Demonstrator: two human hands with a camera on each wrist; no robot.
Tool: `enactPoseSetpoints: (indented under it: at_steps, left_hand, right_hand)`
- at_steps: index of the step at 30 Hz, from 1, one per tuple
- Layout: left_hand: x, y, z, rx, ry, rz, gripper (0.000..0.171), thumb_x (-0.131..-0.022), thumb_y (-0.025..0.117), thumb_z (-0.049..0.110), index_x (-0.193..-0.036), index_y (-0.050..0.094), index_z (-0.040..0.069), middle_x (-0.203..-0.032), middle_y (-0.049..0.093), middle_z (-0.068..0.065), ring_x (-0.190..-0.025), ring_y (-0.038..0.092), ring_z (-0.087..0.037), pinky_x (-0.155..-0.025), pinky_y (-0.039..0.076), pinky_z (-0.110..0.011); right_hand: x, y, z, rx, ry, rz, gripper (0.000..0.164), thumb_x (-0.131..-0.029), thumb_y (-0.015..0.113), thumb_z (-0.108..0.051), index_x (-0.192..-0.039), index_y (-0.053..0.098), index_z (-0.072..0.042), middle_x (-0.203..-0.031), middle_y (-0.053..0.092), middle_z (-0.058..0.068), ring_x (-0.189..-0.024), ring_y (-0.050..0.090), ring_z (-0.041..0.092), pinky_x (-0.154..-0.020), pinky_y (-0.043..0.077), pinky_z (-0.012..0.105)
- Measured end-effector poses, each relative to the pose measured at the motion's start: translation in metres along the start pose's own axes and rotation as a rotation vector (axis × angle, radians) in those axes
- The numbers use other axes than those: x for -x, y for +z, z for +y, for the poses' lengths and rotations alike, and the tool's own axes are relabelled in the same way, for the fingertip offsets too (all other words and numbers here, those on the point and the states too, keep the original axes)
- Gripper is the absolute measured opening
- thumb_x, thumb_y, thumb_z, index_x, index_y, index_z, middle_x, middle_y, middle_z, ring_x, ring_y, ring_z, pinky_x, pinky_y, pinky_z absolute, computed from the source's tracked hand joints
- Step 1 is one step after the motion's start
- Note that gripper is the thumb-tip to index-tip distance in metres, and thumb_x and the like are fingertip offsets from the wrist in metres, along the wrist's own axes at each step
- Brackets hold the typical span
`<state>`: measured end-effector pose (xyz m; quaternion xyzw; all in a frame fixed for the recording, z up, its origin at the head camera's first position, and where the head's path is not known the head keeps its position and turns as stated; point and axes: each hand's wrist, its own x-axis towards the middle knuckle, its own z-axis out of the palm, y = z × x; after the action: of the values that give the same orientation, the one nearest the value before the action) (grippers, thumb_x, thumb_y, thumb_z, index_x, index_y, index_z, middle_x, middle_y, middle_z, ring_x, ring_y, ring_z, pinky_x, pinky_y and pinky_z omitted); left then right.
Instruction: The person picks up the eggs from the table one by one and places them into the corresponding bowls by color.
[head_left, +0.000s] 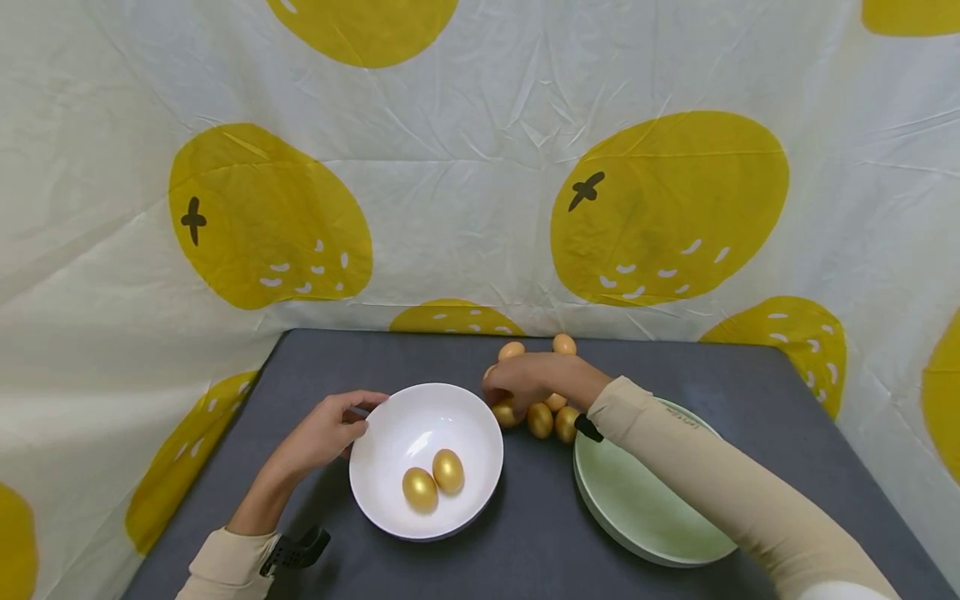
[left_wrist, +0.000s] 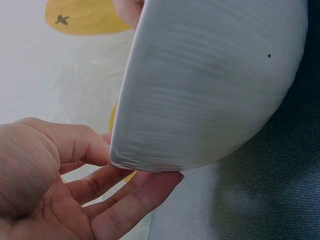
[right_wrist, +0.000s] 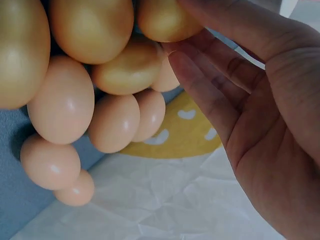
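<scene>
My left hand (head_left: 326, 433) holds the left edge of a white bowl (head_left: 468, 425), thumb at the rim and fingers against the outer side in the left wrist view. Two golden eggs (head_left: 448, 472) lie together inside the bowl. Just right of the bowl, my right hand (head_left: 522, 379) reaches into a group of eggs. Its thumb and fingers pinch a golden egg (right_wrist: 167, 20) at the group's left end. Other golden eggs (right_wrist: 92, 30) and several light brown eggs (right_wrist: 61, 100) lie close by on the table; the hand and forearm hide some of them in the head view.
A pale green round dish (head_left: 660, 508), seemingly stacked on another, stands at the right under my right forearm. Everything rests on a dark grey tabletop (head_left: 525, 533). Behind it hangs a white cloth (head_left: 465, 225) with yellow fruit shapes, close to the table's far edge.
</scene>
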<state>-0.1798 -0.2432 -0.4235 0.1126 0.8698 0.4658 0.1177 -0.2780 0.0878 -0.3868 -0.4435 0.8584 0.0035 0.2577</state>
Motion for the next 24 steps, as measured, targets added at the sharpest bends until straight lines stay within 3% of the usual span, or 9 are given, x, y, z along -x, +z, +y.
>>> enactPoseSetpoints:
  at_steps: [7, 17, 24]
  left_hand:
    - [0.001, -0.001, 0.001, 0.0, 0.001, -0.003, 0.042, -0.097, 0.055, -0.002, -0.138, 0.061, 0.007, -0.124, 0.065, -0.018, -0.096, 0.067, -0.028, -0.062, 0.06, -0.039]
    - [0.0, -0.001, 0.001, 0.006, 0.003, -0.014, 0.042, -0.097, 0.055, -0.002, -0.138, 0.061, 0.007, -0.124, 0.064, -0.019, -0.096, 0.067, -0.028, -0.062, 0.06, -0.039]
    - [0.0, 0.0, 0.001, 0.001, 0.006, -0.002, 0.042, -0.096, 0.055, -0.003, -0.137, 0.061, 0.006, -0.123, 0.065, -0.018, -0.095, 0.067, -0.028, -0.061, 0.06, -0.038]
  right_hand:
    - [0.006, -0.003, 0.01, -0.056, -0.094, 0.021, 0.021, -0.084, 0.074, 0.0, -0.098, 0.068, -0.013, -0.099, 0.058, 0.001, -0.085, 0.047, 0.01, -0.074, 0.041, 0.025]
    - [0.027, -0.012, 0.015, -0.097, -0.151, 0.109, 0.039, -0.081, 0.075, -0.001, -0.119, 0.069, -0.011, -0.113, 0.061, 0.003, -0.103, 0.059, 0.025, -0.089, 0.048, 0.031]
    - [0.037, -0.021, 0.008, -0.118, -0.216, 0.136, 0.037, -0.081, 0.077, 0.0, -0.116, 0.067, -0.01, -0.109, 0.064, -0.001, -0.103, 0.056, 0.023, -0.092, 0.048, 0.036]
